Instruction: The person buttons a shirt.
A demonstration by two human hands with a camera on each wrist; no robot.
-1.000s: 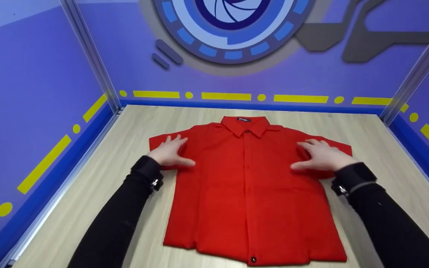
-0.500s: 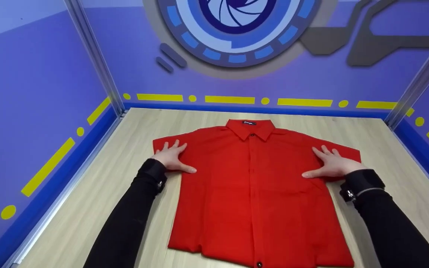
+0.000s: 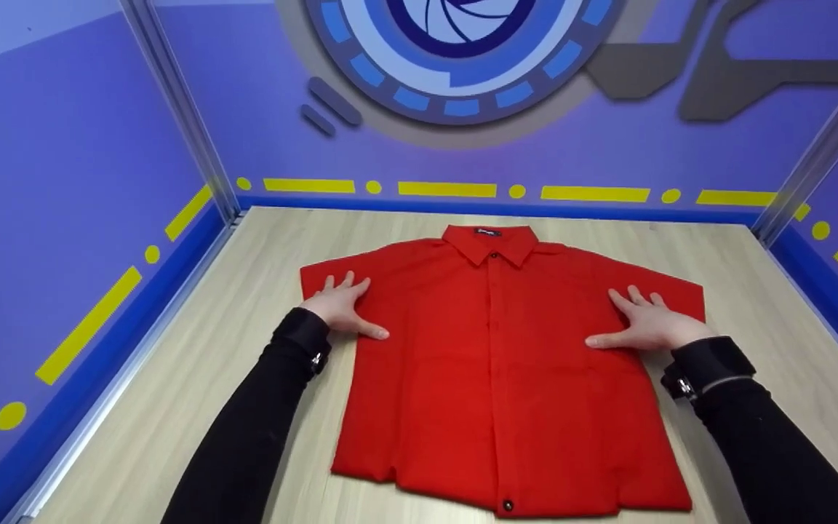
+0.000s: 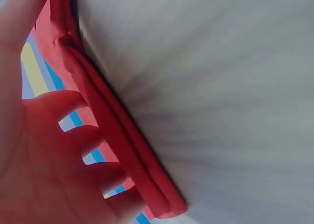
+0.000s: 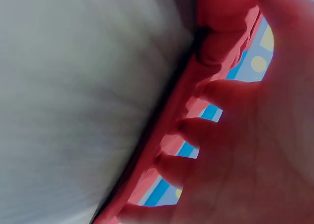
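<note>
A red short-sleeved shirt (image 3: 448,364) lies buttoned side up, its collar (image 3: 492,244) toward the back wall. Spread over the sleeve on the left is my left hand (image 3: 339,306), thumb pointing in toward the shirt's body. My right hand (image 3: 648,324) rests the same way on the other sleeve. In the left wrist view, the fingertips touch the layered red sleeve edge (image 4: 122,130). The right wrist view likewise has fingertips against red cloth (image 5: 211,52). Neither hand pinches the fabric.
The shirt lies on a pale wooden table (image 3: 244,262). A purple back wall (image 3: 419,164) with yellow marks stands behind it, and side walls flank it. A metal post (image 3: 186,109) rises at the back left corner. Both wrists wear black bands (image 3: 302,338).
Both hands have come down onto the sleeves, and the right hand has moved outward to the right. The sleeve on the right lies flatter and wider. During the last half second little has changed.
</note>
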